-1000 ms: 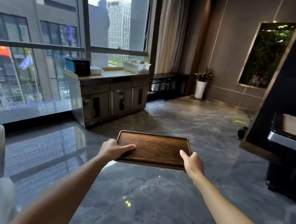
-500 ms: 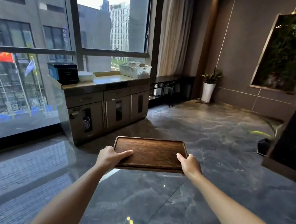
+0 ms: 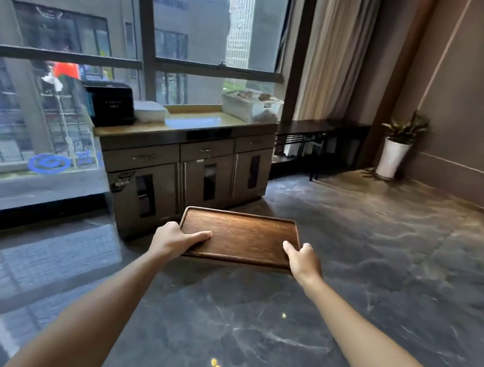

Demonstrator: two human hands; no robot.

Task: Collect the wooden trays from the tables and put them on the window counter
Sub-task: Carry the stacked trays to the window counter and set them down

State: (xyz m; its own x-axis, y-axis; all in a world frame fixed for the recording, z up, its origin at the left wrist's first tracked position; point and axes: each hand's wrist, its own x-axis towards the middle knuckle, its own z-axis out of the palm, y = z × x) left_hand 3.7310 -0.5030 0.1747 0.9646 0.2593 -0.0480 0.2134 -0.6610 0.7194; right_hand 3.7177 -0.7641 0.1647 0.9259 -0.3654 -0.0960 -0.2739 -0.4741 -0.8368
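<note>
Wooden tray point(image 3: 238, 236) is held level in the air above the grey marbled floor point(image 3: 376, 257), in front of the cabinet doors and below the top of the window table point(image 3: 187, 123); it touches no surface. It is a dark brown rectangle with a low raised rim and rounded corners, and nothing lies in it.

Largest in view is the window point(image 3: 101, 34), running floor to ceiling behind the table, with grey buildings outside. A beige curtain point(image 3: 332, 52) hangs at its right end. The table stands against the glass, with three drawers over three doors. At its left end sits a black box point(image 3: 111, 104), with a stack of white dishes point(image 3: 151, 111) just beside it. At the right end stands a white basket point(image 3: 251, 108). The middle of the top is bare. Past the table's right end a low dark bench point(image 3: 321, 129) runs along the wall, and near the far corner a plant in a white pot point(image 3: 394, 153) stands on the floor.

Left hand point(image 3: 176, 240) clasps the tray's near left corner, thumb laid across the top and fingers hidden underneath. Right hand point(image 3: 301, 260) clasps the near right corner in the same way, its grip pinching the rim between thumb and curled fingers.
</note>
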